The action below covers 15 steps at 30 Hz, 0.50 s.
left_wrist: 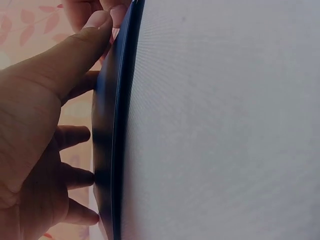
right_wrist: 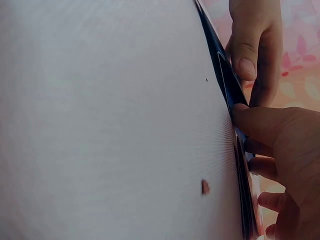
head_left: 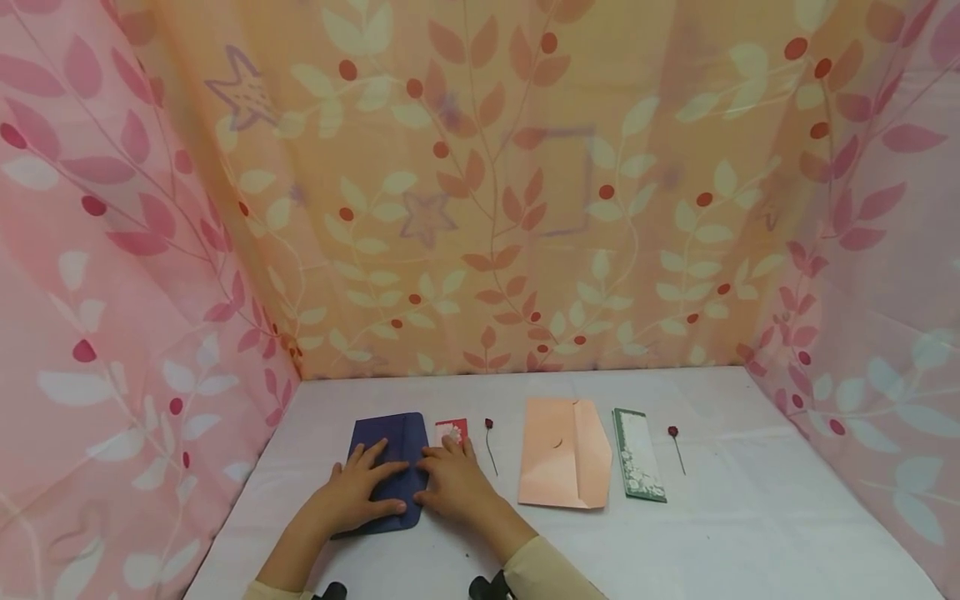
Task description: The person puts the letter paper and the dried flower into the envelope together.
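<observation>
A dark blue envelope [head_left: 390, 433] lies on the white table, its flap toward the right. My left hand [head_left: 358, 492] rests on it with fingers spread and thumb pointing right. At the envelope's right edge is my right hand [head_left: 461, 483], its thumb and index finger apart and touching that edge. Its other fingers reach over a small red card [head_left: 452, 428] with a pale flower pattern, which they partly cover. In the left wrist view the envelope [left_wrist: 107, 130] shows edge-on under the fingers. The right wrist view shows the right thumb [right_wrist: 260, 120] against the envelope's edge.
Right of the card lies a dark red rose on a thin stem [head_left: 490, 442]. Farther right are a peach envelope [head_left: 555, 467], a green-bordered white card [head_left: 639, 454] and a second rose [head_left: 673, 433]. Patterned curtains [head_left: 487, 183] surround the table. Small specks lie on the cloth.
</observation>
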Tool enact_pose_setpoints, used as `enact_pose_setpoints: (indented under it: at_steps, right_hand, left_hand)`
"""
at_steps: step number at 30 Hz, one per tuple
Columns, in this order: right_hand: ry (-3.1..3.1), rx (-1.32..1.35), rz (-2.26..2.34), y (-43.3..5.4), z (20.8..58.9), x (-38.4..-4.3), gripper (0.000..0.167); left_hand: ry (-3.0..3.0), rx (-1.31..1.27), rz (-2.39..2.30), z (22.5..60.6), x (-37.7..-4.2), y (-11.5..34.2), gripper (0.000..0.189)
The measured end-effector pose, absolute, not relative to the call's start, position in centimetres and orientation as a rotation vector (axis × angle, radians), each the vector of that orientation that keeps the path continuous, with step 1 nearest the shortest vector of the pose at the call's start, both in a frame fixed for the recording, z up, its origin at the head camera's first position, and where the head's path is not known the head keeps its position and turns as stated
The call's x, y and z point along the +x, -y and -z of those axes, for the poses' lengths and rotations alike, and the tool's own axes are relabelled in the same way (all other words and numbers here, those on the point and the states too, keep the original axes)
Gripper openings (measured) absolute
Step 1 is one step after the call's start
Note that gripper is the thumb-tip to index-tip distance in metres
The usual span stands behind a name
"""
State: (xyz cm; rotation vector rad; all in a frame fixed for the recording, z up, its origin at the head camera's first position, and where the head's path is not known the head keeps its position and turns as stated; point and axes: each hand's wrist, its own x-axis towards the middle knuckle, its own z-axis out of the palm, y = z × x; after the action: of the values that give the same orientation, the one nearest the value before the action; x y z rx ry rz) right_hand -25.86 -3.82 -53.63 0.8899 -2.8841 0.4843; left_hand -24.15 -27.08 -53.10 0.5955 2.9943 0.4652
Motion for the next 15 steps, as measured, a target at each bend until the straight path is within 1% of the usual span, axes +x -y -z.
enact_pose_setpoints:
  at_steps: [8, 15]
  right_hand:
    - [2.88, 0.88, -0.431, 4.01, 53.66, -25.8, 0.046]
    - [2.893, 0.854, -0.459, 4.08, 53.78, -25.9, 0.047]
  left_hand:
    - [-2.984, 0.569, -0.52, 52.99, -24.31, 27.2, 0.069]
    - [-2.985, 0.642, -0.605, 52.41, -24.64, 27.53, 0.065]
